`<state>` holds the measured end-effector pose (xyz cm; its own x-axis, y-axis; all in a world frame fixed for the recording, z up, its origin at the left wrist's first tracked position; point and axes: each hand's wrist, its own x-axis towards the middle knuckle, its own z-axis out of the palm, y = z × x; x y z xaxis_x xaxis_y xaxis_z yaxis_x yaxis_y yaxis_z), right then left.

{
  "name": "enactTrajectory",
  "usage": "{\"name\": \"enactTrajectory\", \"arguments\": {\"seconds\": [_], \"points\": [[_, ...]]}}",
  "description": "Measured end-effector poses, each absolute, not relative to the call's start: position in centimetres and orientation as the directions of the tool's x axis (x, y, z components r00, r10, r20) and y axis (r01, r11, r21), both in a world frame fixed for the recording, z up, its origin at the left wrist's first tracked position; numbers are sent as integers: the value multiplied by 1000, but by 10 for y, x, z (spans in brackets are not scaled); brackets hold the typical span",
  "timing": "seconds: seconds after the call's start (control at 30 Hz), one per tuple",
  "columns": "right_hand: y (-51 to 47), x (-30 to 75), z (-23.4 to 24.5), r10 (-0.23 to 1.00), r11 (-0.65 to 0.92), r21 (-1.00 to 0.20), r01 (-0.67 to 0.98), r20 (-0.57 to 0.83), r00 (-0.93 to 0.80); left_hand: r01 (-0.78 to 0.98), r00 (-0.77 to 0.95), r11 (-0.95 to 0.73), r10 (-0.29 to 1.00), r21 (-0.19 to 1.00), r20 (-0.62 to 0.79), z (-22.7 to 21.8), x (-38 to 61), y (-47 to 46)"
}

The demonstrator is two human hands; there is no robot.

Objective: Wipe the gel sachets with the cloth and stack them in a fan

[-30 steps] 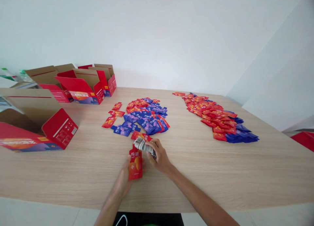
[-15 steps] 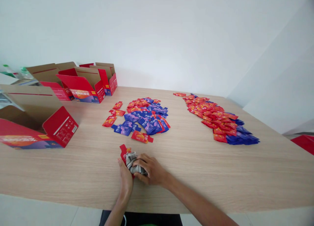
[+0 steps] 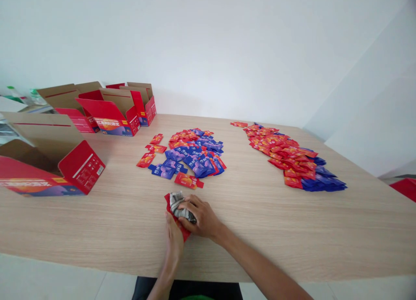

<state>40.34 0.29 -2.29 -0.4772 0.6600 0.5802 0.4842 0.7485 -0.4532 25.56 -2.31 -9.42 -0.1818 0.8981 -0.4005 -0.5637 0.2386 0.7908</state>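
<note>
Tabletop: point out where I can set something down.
The tabletop is bare between the middle pouch pile and the right pouch pile, to the right of the right hand, and between the left hand and the near box. It is crowded at the back left, where the rear boxes stand close together.

1. Here, a packing workspace is suggested: open printed cartons are grouped at the left!
2. Red and blue pouches are heaped across the broad wood-grain tabletop.
3. All framed by a plain white wall and pale floor tiles.
</note>
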Motion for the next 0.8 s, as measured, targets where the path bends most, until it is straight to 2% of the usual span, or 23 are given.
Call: {"name": "enactTrajectory", "arguments": {"seconds": [0.1, 0.27, 0.43, 0.67, 0.8], "points": [[-1, 408, -27, 622, 783, -454, 426, 555, -552, -540, -333, 163, 860, 825, -388, -71, 249, -13], [1, 410, -31, 565, 817, -479, 321, 557, -609, -592, -289, 184, 860, 785, -420, -43, 245, -15], [5, 409, -29, 663, 748, -568, 344, 612, -431, -673, -217, 171, 884, 720, -414, -33, 249, -22], [7, 412, -26, 744, 662, -673, 331, 643, -181, -755, -47, 240, 909, 611, -414, -23, 244, -24], [13, 424, -20, 754, 636, -699, 328, 654, -68, -776, -58, 232, 900, 587, -433, -21, 233, -24]]}}
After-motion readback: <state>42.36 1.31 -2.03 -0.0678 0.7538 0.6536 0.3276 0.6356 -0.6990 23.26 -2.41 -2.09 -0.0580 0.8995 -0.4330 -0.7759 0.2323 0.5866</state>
